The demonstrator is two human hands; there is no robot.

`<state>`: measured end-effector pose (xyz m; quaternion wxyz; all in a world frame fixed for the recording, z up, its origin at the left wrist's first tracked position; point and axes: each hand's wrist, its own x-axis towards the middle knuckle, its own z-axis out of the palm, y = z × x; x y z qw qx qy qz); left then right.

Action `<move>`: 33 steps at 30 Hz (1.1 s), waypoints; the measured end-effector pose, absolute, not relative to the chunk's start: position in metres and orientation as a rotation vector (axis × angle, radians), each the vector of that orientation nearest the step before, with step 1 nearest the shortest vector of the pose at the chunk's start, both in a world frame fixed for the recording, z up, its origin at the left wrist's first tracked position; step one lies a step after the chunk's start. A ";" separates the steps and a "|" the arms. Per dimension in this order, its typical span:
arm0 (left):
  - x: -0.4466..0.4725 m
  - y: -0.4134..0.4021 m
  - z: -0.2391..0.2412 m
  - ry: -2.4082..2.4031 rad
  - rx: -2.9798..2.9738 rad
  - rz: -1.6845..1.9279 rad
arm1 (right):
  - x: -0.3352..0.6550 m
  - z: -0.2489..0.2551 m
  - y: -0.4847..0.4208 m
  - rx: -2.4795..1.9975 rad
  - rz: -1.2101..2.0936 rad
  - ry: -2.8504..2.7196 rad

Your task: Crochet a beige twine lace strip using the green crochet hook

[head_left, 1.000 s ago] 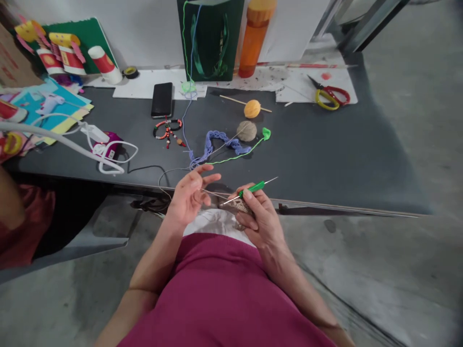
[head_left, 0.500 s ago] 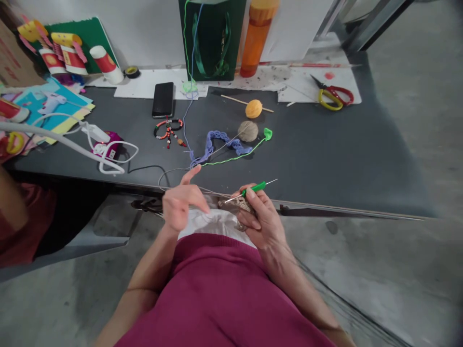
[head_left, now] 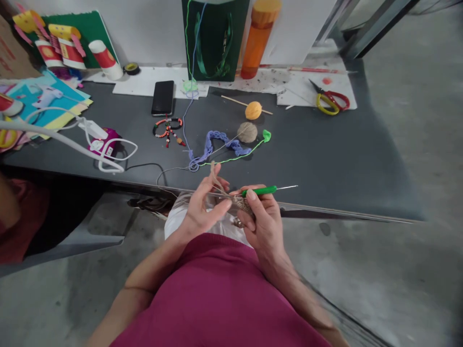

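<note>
Toward the left of the table (head_left: pixel 325 164), a white cable (head_left: pixel 61 135) trails near the near edge. The left hand (head_left: pixel 206 205) has its fingers curled upward, pinching a tan strand (head_left: pixel 219 185) between thumb and forefinger; a slip there could slacken the tension and loosen the stitches. Just right of it, off the table's near edge, a small tan crochet piece (head_left: pixel 242 205) is gripped by the right hand (head_left: pixel 264 226), whose fingers also pinch a green hook (head_left: pixel 258 191), its thin metal end pointing right. Turned carelessly, the hook could snag or split the strand. Farther out on the table lies a tan yarn ball (head_left: pixel 247 132); a hard pull could drag it into the purple chain (head_left: pixel 209 144) and tangle them.
</note>
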<state>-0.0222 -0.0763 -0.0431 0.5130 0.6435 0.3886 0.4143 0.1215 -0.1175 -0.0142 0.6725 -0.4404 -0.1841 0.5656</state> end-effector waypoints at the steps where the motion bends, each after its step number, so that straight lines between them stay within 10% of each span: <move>1: -0.024 -0.076 -0.044 1.037 1.611 1.024 | 0.122 -0.014 -0.117 -0.986 1.273 -0.418; 33: -0.021 -0.078 -0.022 0.722 0.653 0.861 | 0.123 -0.023 -0.115 -0.941 1.240 -0.530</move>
